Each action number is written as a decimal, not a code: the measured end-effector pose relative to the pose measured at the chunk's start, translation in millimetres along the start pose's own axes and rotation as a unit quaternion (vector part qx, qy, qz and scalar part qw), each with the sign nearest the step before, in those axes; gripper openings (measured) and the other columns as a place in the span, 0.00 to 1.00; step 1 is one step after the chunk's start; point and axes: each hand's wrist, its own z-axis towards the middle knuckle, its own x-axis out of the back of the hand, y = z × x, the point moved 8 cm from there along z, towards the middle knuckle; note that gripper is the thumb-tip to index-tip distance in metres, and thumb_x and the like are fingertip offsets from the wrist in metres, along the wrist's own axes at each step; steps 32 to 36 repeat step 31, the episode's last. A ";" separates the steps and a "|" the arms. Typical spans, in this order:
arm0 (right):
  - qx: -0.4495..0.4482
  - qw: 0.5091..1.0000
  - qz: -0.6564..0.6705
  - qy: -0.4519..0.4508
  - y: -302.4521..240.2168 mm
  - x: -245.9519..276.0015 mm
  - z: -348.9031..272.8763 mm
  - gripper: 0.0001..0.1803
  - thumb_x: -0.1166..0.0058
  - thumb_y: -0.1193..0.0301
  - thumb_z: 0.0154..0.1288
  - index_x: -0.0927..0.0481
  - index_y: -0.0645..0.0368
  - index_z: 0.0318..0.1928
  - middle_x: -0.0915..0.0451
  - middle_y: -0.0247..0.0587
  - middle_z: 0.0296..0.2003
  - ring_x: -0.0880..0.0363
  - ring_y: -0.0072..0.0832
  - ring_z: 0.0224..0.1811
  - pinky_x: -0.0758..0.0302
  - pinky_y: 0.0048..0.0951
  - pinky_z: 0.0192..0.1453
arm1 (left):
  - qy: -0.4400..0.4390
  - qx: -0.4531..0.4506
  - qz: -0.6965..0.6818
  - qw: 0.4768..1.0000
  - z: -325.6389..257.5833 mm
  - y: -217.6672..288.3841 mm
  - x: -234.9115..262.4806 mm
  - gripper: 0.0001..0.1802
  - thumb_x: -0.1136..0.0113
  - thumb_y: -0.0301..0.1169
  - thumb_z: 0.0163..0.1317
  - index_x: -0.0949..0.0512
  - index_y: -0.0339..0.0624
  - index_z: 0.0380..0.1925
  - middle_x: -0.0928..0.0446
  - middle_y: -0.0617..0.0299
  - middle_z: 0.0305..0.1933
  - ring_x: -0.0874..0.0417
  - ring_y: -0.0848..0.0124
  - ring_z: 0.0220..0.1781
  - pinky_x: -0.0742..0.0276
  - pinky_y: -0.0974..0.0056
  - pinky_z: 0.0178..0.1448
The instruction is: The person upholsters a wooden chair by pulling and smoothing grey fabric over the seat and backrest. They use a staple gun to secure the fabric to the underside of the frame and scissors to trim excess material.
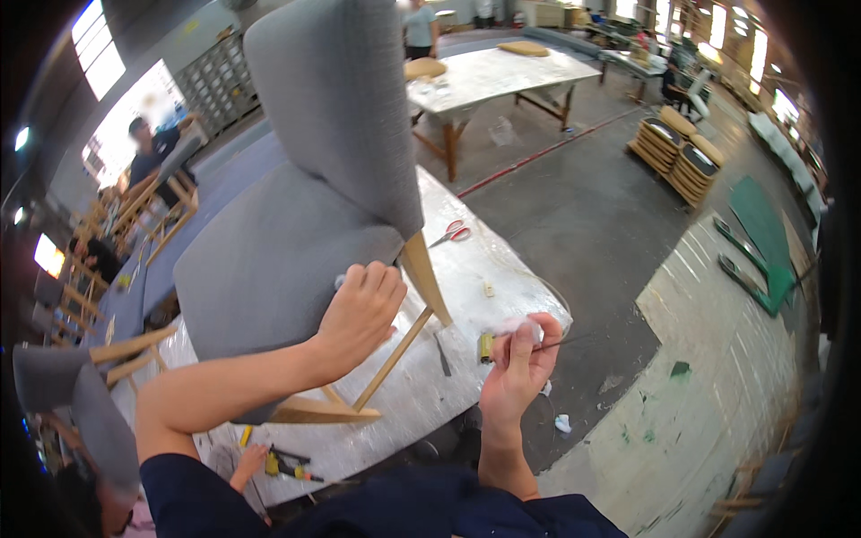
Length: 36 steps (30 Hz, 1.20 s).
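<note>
A grey upholstered chair (287, 233) with light wooden legs lies tilted on a plastic-covered worktable (502, 296). My left hand (359, 314) presses a small white wad against the edge of the chair's seat, near a wooden leg (426, 278). To the right, my right hand (520, 359) is raised over the table edge. It pinches a thin dark tool with a brass-coloured end (487, 346) together with a bit of white cloth or cotton.
Red-handled scissors (451, 235) lie on the table behind the chair. Small yellow and black tools (282, 464) sit at the near edge beside another person's hand. More chairs stand at left, stacked seat pads (677, 157) at right, another table and people farther back.
</note>
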 end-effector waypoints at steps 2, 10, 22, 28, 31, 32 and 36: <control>-0.019 0.999 -0.009 -0.029 3.9 -12.6 13.2 0.09 0.49 0.73 0.83 0.25 0.56 0.58 0.26 0.28 0.33 0.39 0.13 0.26 0.42 0.19 0.30 | 0.030 0.018 0.066 0.997 3.4 2.5 -7.7 0.17 0.30 0.43 0.56 0.22 0.47 0.40 0.31 0.63 0.40 0.30 0.66 0.46 0.35 0.58 0.48; -0.134 0.974 0.065 -0.170 74.0 -49.7 51.3 0.18 0.50 0.77 0.80 0.21 0.70 0.65 0.15 0.46 0.54 0.36 0.13 0.34 0.35 0.18 0.41 | 0.026 0.073 -0.030 0.997 7.5 -17.1 -9.7 0.08 0.32 0.34 0.53 0.24 0.49 0.26 0.33 0.65 0.34 0.29 0.64 0.40 0.35 0.58 0.45; -0.201 0.961 -0.004 -0.188 152.5 -89.8 46.9 0.07 0.34 0.79 0.72 0.13 0.65 0.48 0.14 0.31 0.39 0.22 0.11 0.36 0.28 0.14 0.39 | 0.062 0.189 -0.250 0.948 19.9 -131.2 -23.2 0.09 0.34 0.30 0.68 0.16 0.41 0.29 0.23 0.64 0.35 0.25 0.63 0.40 0.38 0.55 0.48; -0.242 0.951 0.100 -0.163 219.7 -162.0 17.9 0.05 0.35 0.76 0.73 0.15 0.60 0.46 0.19 0.25 0.35 0.30 0.08 0.30 0.34 0.16 0.34 | 0.079 0.197 -0.328 0.921 14.6 -172.8 -52.4 0.12 0.35 0.31 0.72 0.17 0.38 0.28 0.21 0.62 0.35 0.24 0.63 0.42 0.38 0.57 0.52; -0.272 0.942 0.159 -0.113 262.5 -196.7 11.9 0.06 0.36 0.72 0.75 0.15 0.58 0.48 0.19 0.24 0.36 0.29 0.09 0.31 0.32 0.16 0.35 | 0.074 0.193 -0.354 0.912 14.1 -183.1 -61.2 0.10 0.34 0.31 0.71 0.15 0.38 0.31 0.20 0.61 0.36 0.23 0.63 0.45 0.37 0.56 0.54; -0.272 0.942 0.159 -0.113 262.5 -196.7 11.9 0.06 0.36 0.72 0.75 0.15 0.58 0.48 0.19 0.24 0.36 0.29 0.09 0.31 0.32 0.16 0.35 | 0.074 0.193 -0.354 0.912 14.1 -183.1 -61.2 0.10 0.34 0.31 0.71 0.15 0.38 0.31 0.20 0.61 0.36 0.23 0.63 0.45 0.37 0.56 0.54; -0.272 0.942 0.159 -0.113 262.5 -196.7 11.9 0.06 0.36 0.72 0.75 0.15 0.58 0.48 0.19 0.24 0.36 0.29 0.09 0.31 0.32 0.16 0.35 | 0.074 0.193 -0.354 0.912 14.1 -183.1 -61.2 0.10 0.34 0.31 0.71 0.15 0.38 0.31 0.20 0.61 0.36 0.23 0.63 0.45 0.37 0.56 0.54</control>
